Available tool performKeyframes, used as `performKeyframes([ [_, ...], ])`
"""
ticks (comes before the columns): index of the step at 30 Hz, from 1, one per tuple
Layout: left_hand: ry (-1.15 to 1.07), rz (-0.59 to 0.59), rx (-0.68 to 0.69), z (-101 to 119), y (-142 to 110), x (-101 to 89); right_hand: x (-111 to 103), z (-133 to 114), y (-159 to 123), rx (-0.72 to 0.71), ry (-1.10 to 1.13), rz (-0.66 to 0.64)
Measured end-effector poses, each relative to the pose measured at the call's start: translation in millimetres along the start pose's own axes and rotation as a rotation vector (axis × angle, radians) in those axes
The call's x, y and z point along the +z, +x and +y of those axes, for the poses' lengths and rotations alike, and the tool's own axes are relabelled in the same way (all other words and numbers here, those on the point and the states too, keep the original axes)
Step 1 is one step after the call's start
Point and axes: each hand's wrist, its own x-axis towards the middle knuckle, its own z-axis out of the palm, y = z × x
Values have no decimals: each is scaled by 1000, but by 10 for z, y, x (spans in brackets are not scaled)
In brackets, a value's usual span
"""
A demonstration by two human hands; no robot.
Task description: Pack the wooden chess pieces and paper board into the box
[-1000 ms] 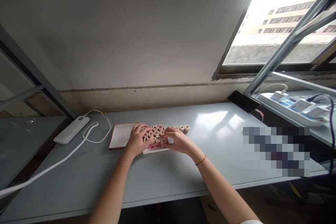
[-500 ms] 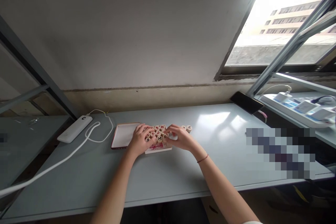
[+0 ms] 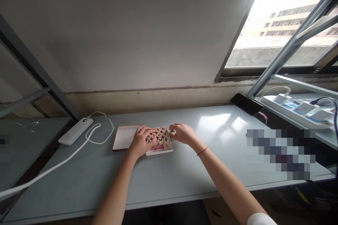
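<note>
Box (image 3: 159, 152) is sitting on the desk (image 3: 158, 179), using it as landmark. Pieces (image 3: 159, 135) are filling its rear part in rows, marked faces up: red characters at the back, dark ones on the front row. Red print (image 3: 158, 148) is showing on the bare floor strip at its front.

Left hand (image 3: 141, 141) is curving over the box's left end, half-spread, thumb parted from fingers. It's covering some pieces; can't tell if it's pressing on any.

Right hand (image 3: 185, 134) is just beside the box's right edge, closed in a pinch, holding 1 loose piece (image 3: 172, 132) at its fingertips, dark character showing. It's wearing a thin string (image 3: 202, 151) at the wrist.

Lid (image 3: 127, 137) is lying just left of the box, inside up, partly behind the left hand. Power bank (image 3: 76, 131) is lying farther left of the box, white cable (image 3: 56, 163) running near it. Phone (image 3: 247, 104) is leaning well right of and behind the box. Power strip (image 3: 293, 110) is lying farther right of the box, with plugs in it.
</note>
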Motion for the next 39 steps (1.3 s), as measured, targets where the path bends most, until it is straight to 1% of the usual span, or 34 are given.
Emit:
performKeyframes([
  [2, -16, 9, 17, 32, 7, -21, -46, -30, 3, -11, 115, 63],
  [4, -50, 1, 31, 67, 11, -34, -74, -104, -6, -39, 300, 108],
  [5, -73, -9, 37, 82, 10, -37, -78, -155, -12, -57, 408, 107],
  [7, -119, -18, 51, 106, 6, -33, -67, -270, -22, -87, 625, 67],
  [10, -171, 27, 73, 128, -4, -22, -22, -407, -28, -107, 870, 8],
  [12, -197, 29, 76, 145, -3, -32, 15, -434, -27, -111, 980, -19],
  [15, -233, -20, 57, 180, 30, -108, 70, -375, -19, -95, 1098, -60],
  [17, -249, -41, 28, 193, 74, -202, 102, -298, -12, -48, 1147, -58],
  [19, -250, -61, 3, 182, 115, -308, 124, -219, -9, 13, 1178, -19],
  [21, -232, -103, 7, 143, 124, -391, 133, -161, -14, 56, 1202, 39],
  [23, -216, -153, 37, 91, 84, -421, 131, -130, -27, 71, 1215, 77],
  [25, -207, -174, 81, 46, 7, -399, 124, -123, -44, 68, 1223, 83],
  [29, -183, -131, 164, 29, -130, -308, 118, -134, -63, 30, 1236, 85],
  [35, -134, -195, 202, 63, -148, -264, 134, -136, -63, -21, 1174, 87],
  [39, -66, -197, 211, 56, -155, -257, 159, -159, -77, -44, 1140, 68],
])
